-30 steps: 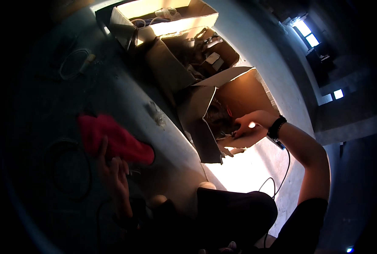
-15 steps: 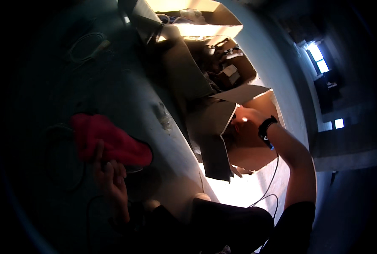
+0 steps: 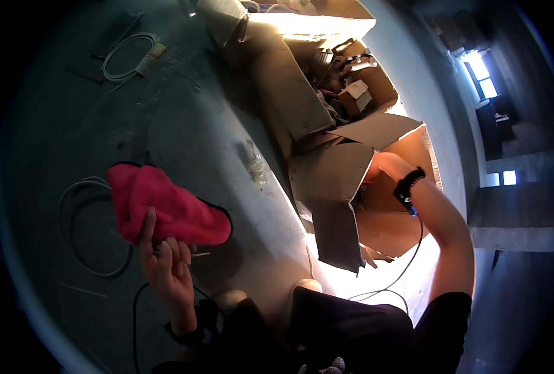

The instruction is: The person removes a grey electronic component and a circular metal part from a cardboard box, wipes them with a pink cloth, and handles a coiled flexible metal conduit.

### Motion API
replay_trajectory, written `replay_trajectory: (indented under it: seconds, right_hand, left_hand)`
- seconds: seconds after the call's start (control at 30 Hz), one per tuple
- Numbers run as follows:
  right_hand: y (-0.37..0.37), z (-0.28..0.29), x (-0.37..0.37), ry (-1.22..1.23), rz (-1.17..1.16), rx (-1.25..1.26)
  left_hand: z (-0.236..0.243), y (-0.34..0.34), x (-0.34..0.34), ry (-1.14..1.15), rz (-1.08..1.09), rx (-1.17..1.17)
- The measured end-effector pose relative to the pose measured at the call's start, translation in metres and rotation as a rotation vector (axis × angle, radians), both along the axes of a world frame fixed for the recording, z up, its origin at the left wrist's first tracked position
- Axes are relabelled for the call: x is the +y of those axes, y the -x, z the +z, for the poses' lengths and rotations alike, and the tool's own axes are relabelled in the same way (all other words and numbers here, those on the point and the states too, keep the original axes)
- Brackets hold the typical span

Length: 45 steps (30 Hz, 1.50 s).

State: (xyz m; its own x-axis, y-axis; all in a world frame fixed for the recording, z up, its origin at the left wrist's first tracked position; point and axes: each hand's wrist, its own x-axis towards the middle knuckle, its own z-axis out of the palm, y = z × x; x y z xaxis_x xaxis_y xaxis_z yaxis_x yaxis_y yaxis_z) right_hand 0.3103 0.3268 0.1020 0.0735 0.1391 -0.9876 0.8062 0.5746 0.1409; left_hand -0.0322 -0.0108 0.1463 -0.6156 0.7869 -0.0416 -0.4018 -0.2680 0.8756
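Note:
My left hand [image 3: 166, 262] is at the lower left, palm partly turned up. Its index finger points up in front of a pinkish-red cloth item [image 3: 168, 206] with dark edging, while the other fingers curl loosely. Nothing shows in its grasp, though whether the fingertip touches the fabric is unclear. My right hand [image 3: 390, 167] reaches into an open cardboard box [image 3: 386, 234] on the right. A raised flap [image 3: 330, 174] hides its fingers and anything in them. Each wrist wears a dark band, and a thin cable hangs from the right one.
Behind that box stands a second carton [image 3: 302, 93] holding jumbled small boxes and parts. Farther back is another carton [image 3: 308, 26]. Coiled pale cables [image 3: 130, 57] lie on the dark floor to the left. A crumpled clear plastic scrap [image 3: 258, 171] lies mid-floor.
The view has shifted slightly and brightened, so the boxes appear farther right. My right hand stays inside the box, and my left hand stays by the red cloth item.

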Motion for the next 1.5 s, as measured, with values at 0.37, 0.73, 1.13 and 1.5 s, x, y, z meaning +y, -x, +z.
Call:
replay_trajectory:
  seconds: [0.37,0.73,1.13,1.5]
  right_hand:
    - [0.031,0.229,-0.186,-1.038,0.503,0.743]
    - [0.045,0.153,-0.285,-0.517,0.591,1.503]
    - [0.109,-0.025,-0.323,-0.655,-0.174,1.715]
    - [0.095,-0.045,-0.309,-0.320,-0.898,1.629]
  left_hand:
    - [0.013,-0.026,0.006,-0.069,-0.140,-0.158]
    - [0.010,-0.032,-0.014,0.000,-0.267,-0.084]
    - [-0.010,-0.077,-0.030,0.309,-0.533,-0.036]
    - [-0.029,-0.083,-0.021,0.200,-0.740,-0.210]
